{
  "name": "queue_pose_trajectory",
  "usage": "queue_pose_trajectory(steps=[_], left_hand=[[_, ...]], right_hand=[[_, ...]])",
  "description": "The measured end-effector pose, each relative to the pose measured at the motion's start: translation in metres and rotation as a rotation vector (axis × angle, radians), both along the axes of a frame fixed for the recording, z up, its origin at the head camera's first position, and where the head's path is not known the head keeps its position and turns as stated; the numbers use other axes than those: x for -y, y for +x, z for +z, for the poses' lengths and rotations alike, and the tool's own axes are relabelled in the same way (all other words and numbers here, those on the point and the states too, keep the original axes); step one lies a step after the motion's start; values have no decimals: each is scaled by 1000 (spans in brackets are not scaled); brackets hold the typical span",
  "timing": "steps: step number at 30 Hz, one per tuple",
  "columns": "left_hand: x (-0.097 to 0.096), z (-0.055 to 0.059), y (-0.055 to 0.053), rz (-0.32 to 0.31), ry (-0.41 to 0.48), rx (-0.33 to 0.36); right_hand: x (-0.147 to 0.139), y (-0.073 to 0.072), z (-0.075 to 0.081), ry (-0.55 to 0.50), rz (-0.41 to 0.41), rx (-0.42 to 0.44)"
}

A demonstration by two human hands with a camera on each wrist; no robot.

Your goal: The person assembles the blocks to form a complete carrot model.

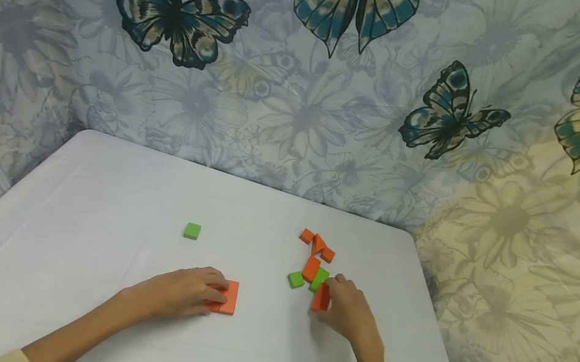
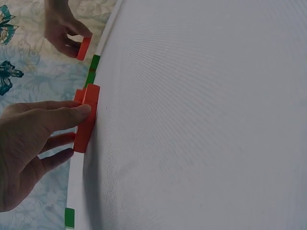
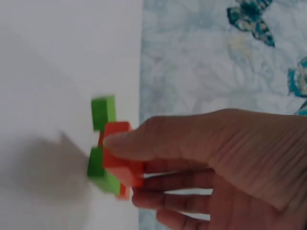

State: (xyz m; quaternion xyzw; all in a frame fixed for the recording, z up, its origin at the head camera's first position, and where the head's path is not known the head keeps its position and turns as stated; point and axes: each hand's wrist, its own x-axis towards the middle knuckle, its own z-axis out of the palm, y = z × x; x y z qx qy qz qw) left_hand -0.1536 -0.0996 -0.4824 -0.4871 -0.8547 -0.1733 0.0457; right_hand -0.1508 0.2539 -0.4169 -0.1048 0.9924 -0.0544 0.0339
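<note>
1. The left hand (image 1: 185, 293) has its thumb and fingers clamped on an orange group (image 1: 232, 298) of flush pieces, a seam showing, midway between the left and right edges of the white surface (image 1: 124, 213).
2. The right hand (image 1: 350, 310) pinches an orange block (image 1: 320, 298) between thumb and fingers, seemingly raised, on the side toward the right edge.
3. Just beyond it toward the far edge lie a green block (image 1: 319, 279), a smaller green piece (image 1: 296, 279) and an orange rectangle (image 1: 311, 269).
4. Farther, on the side of the far right corner, sit a triangular orange piece (image 1: 317, 244) and two small orange cubes (image 1: 307, 236).
5. A lone green square (image 1: 192, 231) lies well apart, left of the orange group and nearer the far edge.
6. As I judge it, only the orange group is put together; the pinched block is in hand, unplaced, and seven pieces lie loose.
</note>
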Motion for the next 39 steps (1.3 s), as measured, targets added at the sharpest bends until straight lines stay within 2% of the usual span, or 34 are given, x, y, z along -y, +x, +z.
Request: queue_pose_trajectory(steps=[4,8,14,22,30,39], left_hand=[[0,2,1,10,0,22],[-1,2,1,17,-1,39],[-5,0,-4,9,19,31],[-13,2,-7,18,0,54],[-16,3,-9,39,2,73],[-16,1,-15,16,26,58]], right_hand=[[22,3,0,-100,146,3],[45,2,-8,-96,292,-19],[73,-7,-24,-36,370,35],[94,-11,-34,-43,412,50],[102,-11,-31,-47,361,115],[107,-15,-32,-71,321,143]])
